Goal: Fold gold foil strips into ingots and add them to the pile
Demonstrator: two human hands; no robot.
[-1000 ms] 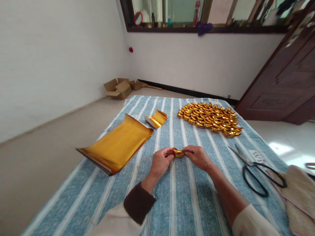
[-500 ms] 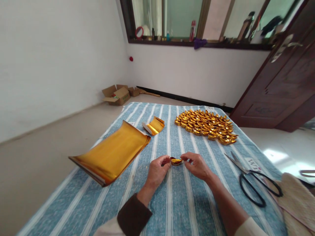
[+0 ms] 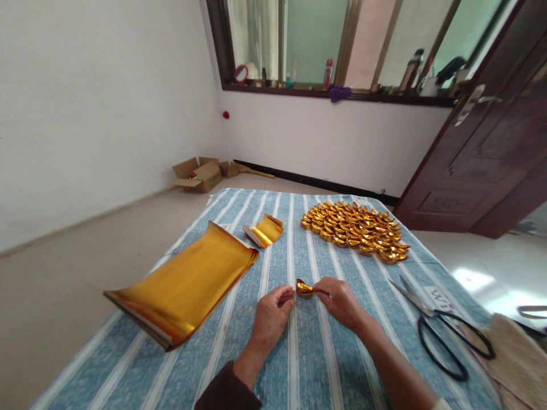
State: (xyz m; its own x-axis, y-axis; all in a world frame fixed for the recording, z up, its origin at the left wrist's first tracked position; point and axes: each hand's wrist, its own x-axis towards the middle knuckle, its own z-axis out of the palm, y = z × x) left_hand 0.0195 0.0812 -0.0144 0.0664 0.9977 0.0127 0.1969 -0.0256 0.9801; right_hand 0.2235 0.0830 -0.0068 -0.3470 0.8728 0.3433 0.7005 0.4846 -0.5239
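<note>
A small folded gold-foil paper ingot (image 3: 303,289) is held just above the striped cloth, tilted with its flared end to the left. My right hand (image 3: 343,302) pinches its narrow right tip between thumb and fingers. At its left end is my left hand (image 3: 272,316), thumb and fingers pressed together; whether they grip the foil I cannot tell. Farther off to the right sits a dense group of finished gold paper ingots (image 3: 352,230). A stack of large gold foil sheets (image 3: 188,279) lies left of my hands, with a smaller gold stack (image 3: 265,230) beyond it.
Black-handled scissors (image 3: 436,319) lie with blades apart on the blue striped cloth (image 3: 273,370) at right. Beside them is a beige fabric piece (image 3: 513,353). Open cardboard boxes (image 3: 200,175) stand on the floor behind the table, and a dark red door (image 3: 461,171) is at right.
The ingot has turned from level to tilted, its left end now raised and flared. My left fingers have drawn closer together. The whole view has shifted slightly, with things appearing lower.
</note>
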